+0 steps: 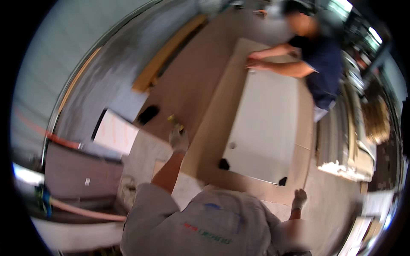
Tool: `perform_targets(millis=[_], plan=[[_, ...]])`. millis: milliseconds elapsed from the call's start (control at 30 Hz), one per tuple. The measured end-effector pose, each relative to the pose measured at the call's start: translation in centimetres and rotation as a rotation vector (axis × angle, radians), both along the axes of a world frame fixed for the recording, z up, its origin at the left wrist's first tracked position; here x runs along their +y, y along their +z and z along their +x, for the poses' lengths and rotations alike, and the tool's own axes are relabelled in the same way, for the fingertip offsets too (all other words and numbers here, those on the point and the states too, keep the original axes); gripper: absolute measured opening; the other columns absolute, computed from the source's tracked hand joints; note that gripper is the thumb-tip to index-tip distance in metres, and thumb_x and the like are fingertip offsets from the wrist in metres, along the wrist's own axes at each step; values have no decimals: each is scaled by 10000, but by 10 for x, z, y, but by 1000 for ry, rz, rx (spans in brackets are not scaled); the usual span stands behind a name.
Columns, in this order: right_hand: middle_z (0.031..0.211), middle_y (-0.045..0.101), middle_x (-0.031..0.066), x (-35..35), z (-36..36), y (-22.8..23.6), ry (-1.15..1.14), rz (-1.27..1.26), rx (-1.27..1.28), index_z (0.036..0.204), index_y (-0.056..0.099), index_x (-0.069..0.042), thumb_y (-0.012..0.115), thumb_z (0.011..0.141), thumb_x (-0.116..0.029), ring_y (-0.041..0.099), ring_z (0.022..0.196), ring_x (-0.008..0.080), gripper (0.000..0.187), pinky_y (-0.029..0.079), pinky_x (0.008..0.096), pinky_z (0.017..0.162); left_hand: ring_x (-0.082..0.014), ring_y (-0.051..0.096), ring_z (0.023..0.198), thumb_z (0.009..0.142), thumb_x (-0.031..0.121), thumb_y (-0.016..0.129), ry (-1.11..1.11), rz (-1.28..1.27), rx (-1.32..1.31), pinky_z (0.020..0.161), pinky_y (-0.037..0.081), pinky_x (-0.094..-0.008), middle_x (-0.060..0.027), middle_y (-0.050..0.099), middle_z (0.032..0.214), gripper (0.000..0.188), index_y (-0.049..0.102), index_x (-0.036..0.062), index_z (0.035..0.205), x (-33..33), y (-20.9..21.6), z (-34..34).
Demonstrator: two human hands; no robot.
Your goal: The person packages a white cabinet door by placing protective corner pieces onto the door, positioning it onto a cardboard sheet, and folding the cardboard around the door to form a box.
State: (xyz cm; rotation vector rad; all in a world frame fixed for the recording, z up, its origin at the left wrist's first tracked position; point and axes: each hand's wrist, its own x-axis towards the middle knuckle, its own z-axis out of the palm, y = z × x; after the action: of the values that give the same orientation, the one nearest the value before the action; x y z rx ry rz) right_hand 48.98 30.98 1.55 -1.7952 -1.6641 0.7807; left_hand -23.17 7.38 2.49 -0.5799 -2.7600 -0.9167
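Note:
My left hand (179, 138), in a pale glove, is closed around a small yellow-and-black tool (181, 127); blur hides its exact kind. It is to the left of a cardboard sheet (209, 141). On that cardboard lies a flat white panel (267, 123), with dark corner protectors (224, 164) at its near end. Out at the right, my gloved right hand (300, 198) is near the cardboard's near right corner, its fingers curled in and nothing visible in them. A co-worker's two hands (260, 60) are at the panel's far end.
The co-worker (326, 64) leans in from the far right. Stacked long boards (341, 132) stand along the right side. A long yellow-brown beam (171, 53) lies at the far left. Nearer are a black object (148, 114) and a white board (115, 132).

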Motion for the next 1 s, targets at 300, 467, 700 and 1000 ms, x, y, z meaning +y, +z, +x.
perform_targets(millis=[300, 467, 700, 1000], plan=[[672, 448, -74, -28, -27, 15, -155, -60, 191, 685, 500, -135, 657, 885, -100, 365, 541, 62, 257, 291, 277, 473, -434, 696, 1141, 979, 301, 667, 779, 174, -240, 973, 564, -529, -232, 730, 1198, 321, 743, 104, 1220, -143, 6, -161], [674, 510, -53, -57, -16, 45, -59, -269, 150, 725, 577, -125, 666, 898, -115, 434, 521, 78, 194, 339, 274, 463, -431, 732, 1132, 982, 347, 655, 615, 21, -298, 977, 582, -548, -225, 774, 1197, 365, 796, 87, 1195, -141, 27, -193], [773, 571, -32, -73, -34, 39, -118, -293, 134, 965, 706, 12, 733, 882, -67, 454, 577, 80, 117, 369, 280, 485, -411, 773, 1045, 973, 370, 708, 673, 94, -326, 921, 602, -494, -237, 799, 1086, 365, 836, 59, 1117, -159, -13, -224], [648, 471, -69, -57, -44, -6, 101, -286, 18, 710, 593, -137, 696, 903, -117, 418, 524, 79, 220, 376, 289, 470, -290, 780, 906, 970, 245, 796, 685, 678, -242, 839, 600, -401, -174, 828, 1006, 270, 841, 17, 1108, -151, -46, -176]])
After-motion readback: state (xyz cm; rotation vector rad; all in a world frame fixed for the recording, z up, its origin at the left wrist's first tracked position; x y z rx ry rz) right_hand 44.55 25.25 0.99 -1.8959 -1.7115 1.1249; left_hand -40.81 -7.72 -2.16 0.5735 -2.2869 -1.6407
